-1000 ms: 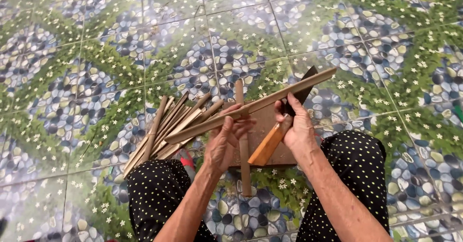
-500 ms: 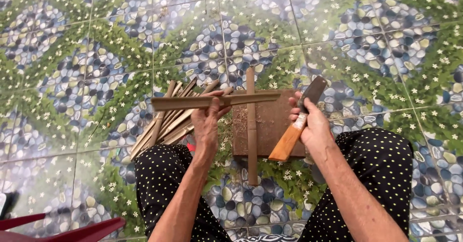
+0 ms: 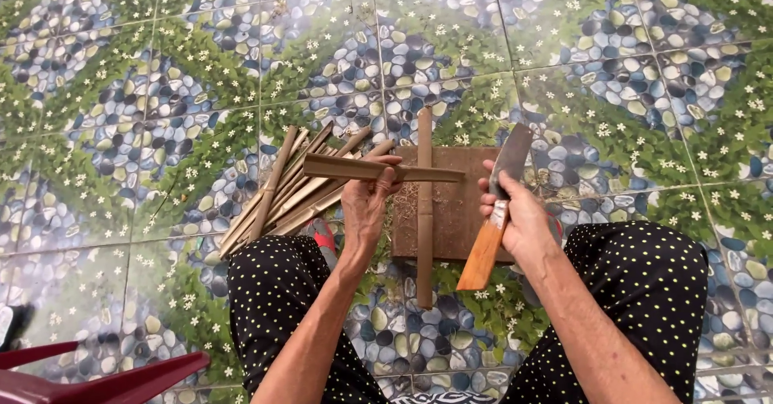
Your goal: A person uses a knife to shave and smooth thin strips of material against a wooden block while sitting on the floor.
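Left hand (image 3: pixel 366 203) pinches a flat brown bamboo strip (image 3: pixel 378 169) lying crosswise over the brown wooden chopping board (image 3: pixel 459 203) on the tiled floor between my knees, while my right hand (image 3: pixel 519 219) is clenched around the orange wooden handle of a broad-bladed cleaver (image 3: pixel 501 203). I judge the blade could slip toward the left fingers, since the strip is narrow and rests on a round upright bamboo stick (image 3: pixel 424 211). I see no packages, labels or signs.

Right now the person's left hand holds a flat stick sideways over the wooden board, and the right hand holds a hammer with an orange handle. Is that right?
Not quite. The right hand holds a cleaver-like knife with a broad metal blade, not a hammer; its handle is orange wood. The head view shows it. The rest fits: the left hand holds a flat stick sideways over the wooden board.
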